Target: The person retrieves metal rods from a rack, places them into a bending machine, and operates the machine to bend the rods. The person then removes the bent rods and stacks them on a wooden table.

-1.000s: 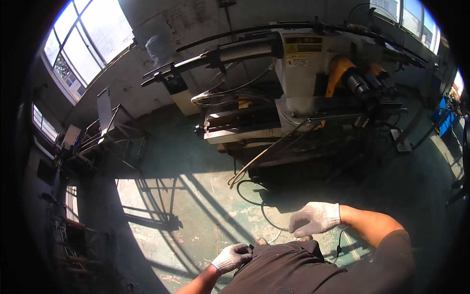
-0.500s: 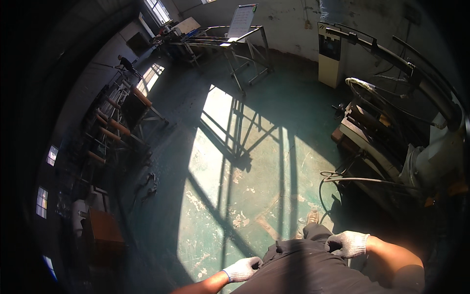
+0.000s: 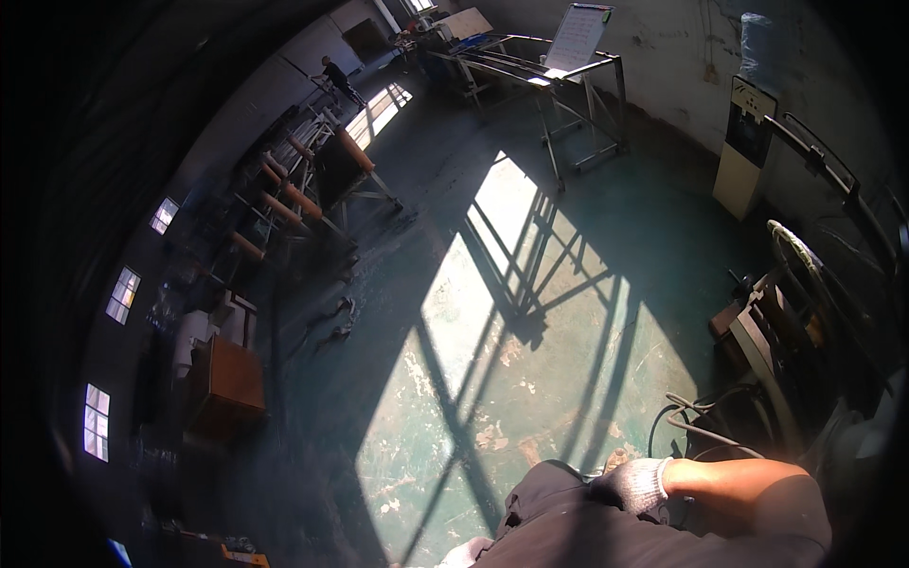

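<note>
My right hand (image 3: 636,485), in a white knit glove, rests against or just above my dark trousers (image 3: 559,502) near the thigh. Its fingers fade into shadow against the dark cloth, so their shape does not show. Only a pale patch of my left hand's glove (image 3: 464,553) shows at the lower edge, beside the trousers; its fingers are hidden. I see no object in either hand. Just beyond the right glove, the tip of a brown shoe (image 3: 615,460) stands on the floor.
Sunlit green floor (image 3: 454,379) spreads ahead. A machine (image 3: 757,350) with a loose hose (image 3: 720,437) stands right. A water dispenser (image 3: 743,151) and a metal frame table (image 3: 578,80) with a whiteboard (image 3: 579,38) stand farther back. Left are roller racks (image 3: 303,201), a brown box (image 3: 227,386) and a distant person (image 3: 338,79).
My view has swung left, so the room has shifted rightward in the picture. The left glove has dropped mostly out at the lower edge. The right hand has stayed near the thigh.
</note>
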A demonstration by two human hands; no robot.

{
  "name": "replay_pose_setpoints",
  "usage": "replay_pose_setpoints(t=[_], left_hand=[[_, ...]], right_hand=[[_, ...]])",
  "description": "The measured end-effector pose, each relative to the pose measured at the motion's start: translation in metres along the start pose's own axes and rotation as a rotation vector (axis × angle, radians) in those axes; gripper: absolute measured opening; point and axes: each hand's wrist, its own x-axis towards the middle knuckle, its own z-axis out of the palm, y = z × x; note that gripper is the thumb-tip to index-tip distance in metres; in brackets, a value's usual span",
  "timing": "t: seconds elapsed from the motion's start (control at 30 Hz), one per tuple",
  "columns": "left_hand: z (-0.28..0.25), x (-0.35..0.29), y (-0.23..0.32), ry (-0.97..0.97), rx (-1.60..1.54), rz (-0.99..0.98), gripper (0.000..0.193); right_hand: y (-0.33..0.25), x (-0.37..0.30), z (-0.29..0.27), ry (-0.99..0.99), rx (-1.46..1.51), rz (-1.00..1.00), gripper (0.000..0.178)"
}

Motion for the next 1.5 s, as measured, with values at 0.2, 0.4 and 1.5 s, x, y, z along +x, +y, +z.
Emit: replay_pose_setpoints(t=[0.2, 0.4, 1.5], left_hand=[[-0.03, 0.047, 0.029, 0.134, -0.164, -0.026, 0.055], [-0.137, 0.114, 0.041, 0.16, -0.227, 0.005, 0.053], [-0.692, 0.405, 0.331, 0.387, -0.391, -0.025, 0.046]], right_hand=[[0.005, 0.066, -0.092, -0.039, -0.009, 0.056, 0.037], [0.0, 0.156, -0.218, -0.117, -0.048, 0.132, 0.044], [0.1, 0.577, -0.82, -0.145, -0.282, -0.197, 0.055]])
